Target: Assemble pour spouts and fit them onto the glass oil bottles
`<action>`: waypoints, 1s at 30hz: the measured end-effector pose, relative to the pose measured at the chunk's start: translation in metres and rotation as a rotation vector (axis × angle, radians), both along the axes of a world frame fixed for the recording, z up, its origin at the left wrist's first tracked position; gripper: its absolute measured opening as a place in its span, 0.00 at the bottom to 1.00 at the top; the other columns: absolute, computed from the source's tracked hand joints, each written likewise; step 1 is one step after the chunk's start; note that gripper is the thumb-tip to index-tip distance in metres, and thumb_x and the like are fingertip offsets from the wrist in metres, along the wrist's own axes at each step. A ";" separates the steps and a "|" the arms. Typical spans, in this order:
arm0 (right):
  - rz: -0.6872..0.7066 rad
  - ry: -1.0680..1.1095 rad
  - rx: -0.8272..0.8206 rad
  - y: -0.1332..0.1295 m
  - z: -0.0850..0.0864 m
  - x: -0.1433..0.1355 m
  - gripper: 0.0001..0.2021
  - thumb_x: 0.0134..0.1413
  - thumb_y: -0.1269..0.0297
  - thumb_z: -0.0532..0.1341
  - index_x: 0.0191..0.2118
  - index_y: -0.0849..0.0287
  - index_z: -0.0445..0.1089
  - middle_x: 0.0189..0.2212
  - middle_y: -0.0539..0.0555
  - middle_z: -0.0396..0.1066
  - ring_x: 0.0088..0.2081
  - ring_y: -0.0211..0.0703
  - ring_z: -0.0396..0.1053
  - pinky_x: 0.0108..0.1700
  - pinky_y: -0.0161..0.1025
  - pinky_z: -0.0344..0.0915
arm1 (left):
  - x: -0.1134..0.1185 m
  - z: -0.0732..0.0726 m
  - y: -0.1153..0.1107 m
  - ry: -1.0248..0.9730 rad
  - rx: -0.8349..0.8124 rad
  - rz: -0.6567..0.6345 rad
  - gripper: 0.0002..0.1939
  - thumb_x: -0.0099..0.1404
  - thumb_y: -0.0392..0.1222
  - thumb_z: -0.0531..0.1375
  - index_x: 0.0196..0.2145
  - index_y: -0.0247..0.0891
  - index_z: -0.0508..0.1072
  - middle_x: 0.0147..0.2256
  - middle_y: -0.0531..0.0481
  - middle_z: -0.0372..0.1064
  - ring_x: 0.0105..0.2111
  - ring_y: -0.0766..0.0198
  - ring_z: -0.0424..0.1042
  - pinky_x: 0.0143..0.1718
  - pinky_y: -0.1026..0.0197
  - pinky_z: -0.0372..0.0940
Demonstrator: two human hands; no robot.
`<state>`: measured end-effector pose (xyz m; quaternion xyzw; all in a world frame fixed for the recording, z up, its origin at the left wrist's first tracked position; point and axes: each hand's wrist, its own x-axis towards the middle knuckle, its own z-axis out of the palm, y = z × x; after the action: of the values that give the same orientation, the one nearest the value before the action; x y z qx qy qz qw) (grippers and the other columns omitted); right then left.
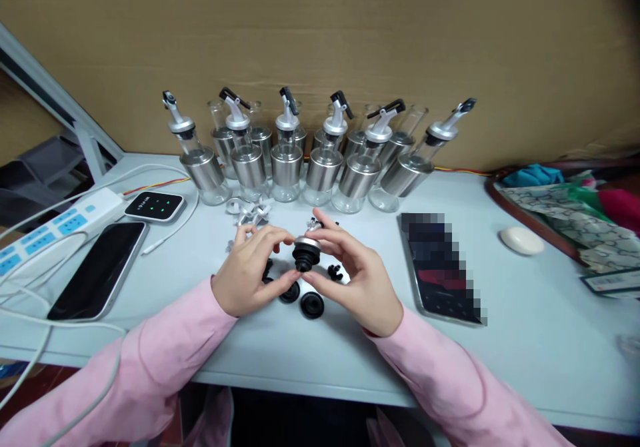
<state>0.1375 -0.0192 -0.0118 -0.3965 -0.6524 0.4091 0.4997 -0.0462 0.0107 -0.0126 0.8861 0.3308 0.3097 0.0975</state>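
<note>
At the center of the frame, the left hand (253,268) and the right hand (361,275) pinch a black ribbed stopper with a silvery rim (305,254) between fingertips and thumbs, holding it above the pale table (280,360). Just below it lie a round black rubber piece (313,305) and, partly behind the left thumb, a similar black disc (289,292). A small black clip-like part (335,272) sits beside the right hand's fingers, and glossy silver plastic parts (254,212) lie beyond the left hand. Across the upper middle stands a row of glass bottles with steel sleeves and silver-and-black pourer tops (287,164). A black-screened phone (100,270) lies at left, near a white power strip (60,228); another phone, its screen partly pixelated (440,267), lies right of center.
</note>
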 end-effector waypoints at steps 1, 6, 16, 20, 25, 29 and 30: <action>0.015 -0.010 0.012 0.000 0.000 0.001 0.20 0.45 0.72 0.64 0.46 0.54 0.67 0.49 0.58 0.68 0.61 0.52 0.51 0.52 0.48 0.63 | 0.000 0.000 0.000 0.007 -0.009 -0.014 0.15 0.62 0.42 0.52 0.46 0.36 0.59 0.40 0.44 0.68 0.37 0.58 0.67 0.42 0.54 0.51; -0.024 -0.161 0.094 0.001 0.004 0.001 0.20 0.43 0.70 0.65 0.45 0.52 0.69 0.58 0.58 0.55 0.53 0.52 0.61 0.54 0.51 0.59 | -0.001 -0.002 0.001 0.005 -0.023 -0.085 0.17 0.59 0.40 0.51 0.47 0.37 0.58 0.38 0.45 0.69 0.36 0.58 0.68 0.42 0.54 0.51; 0.015 -0.215 0.205 -0.001 0.009 -0.001 0.23 0.42 0.75 0.62 0.48 0.56 0.66 0.40 0.56 0.67 0.42 0.44 0.66 0.45 0.42 0.65 | 0.000 -0.002 0.002 0.041 0.008 -0.046 0.14 0.56 0.43 0.50 0.40 0.35 0.59 0.30 0.49 0.63 0.30 0.60 0.63 0.37 0.54 0.49; 0.009 -0.232 0.216 0.000 0.008 -0.001 0.22 0.41 0.75 0.61 0.47 0.56 0.66 0.39 0.55 0.68 0.40 0.43 0.67 0.44 0.41 0.65 | 0.001 0.000 0.001 0.097 0.018 -0.043 0.11 0.56 0.43 0.50 0.36 0.35 0.62 0.28 0.49 0.63 0.29 0.61 0.62 0.36 0.54 0.50; -0.007 -0.266 0.235 0.000 0.007 -0.001 0.22 0.38 0.76 0.60 0.45 0.57 0.67 0.38 0.56 0.70 0.39 0.44 0.68 0.42 0.40 0.66 | 0.002 0.002 0.001 0.086 0.041 -0.037 0.09 0.54 0.43 0.51 0.30 0.35 0.63 0.24 0.52 0.61 0.25 0.64 0.60 0.35 0.56 0.49; -0.004 -0.265 0.254 -0.001 0.007 -0.001 0.20 0.38 0.76 0.60 0.43 0.59 0.68 0.36 0.56 0.71 0.38 0.44 0.70 0.42 0.39 0.67 | 0.001 0.002 0.000 0.064 0.044 -0.036 0.08 0.52 0.43 0.51 0.27 0.36 0.62 0.23 0.54 0.59 0.24 0.65 0.59 0.35 0.56 0.49; -0.002 -0.265 0.260 -0.001 0.007 -0.001 0.20 0.38 0.76 0.61 0.43 0.60 0.68 0.36 0.56 0.71 0.38 0.43 0.70 0.42 0.39 0.67 | 0.001 0.002 0.000 0.056 0.044 -0.034 0.07 0.52 0.43 0.51 0.26 0.36 0.61 0.22 0.54 0.59 0.24 0.65 0.59 0.36 0.55 0.48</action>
<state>0.1365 -0.0198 -0.0049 -0.3795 -0.7596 0.2651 0.4569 -0.0454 0.0108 -0.0106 0.9018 0.3113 0.2904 0.0739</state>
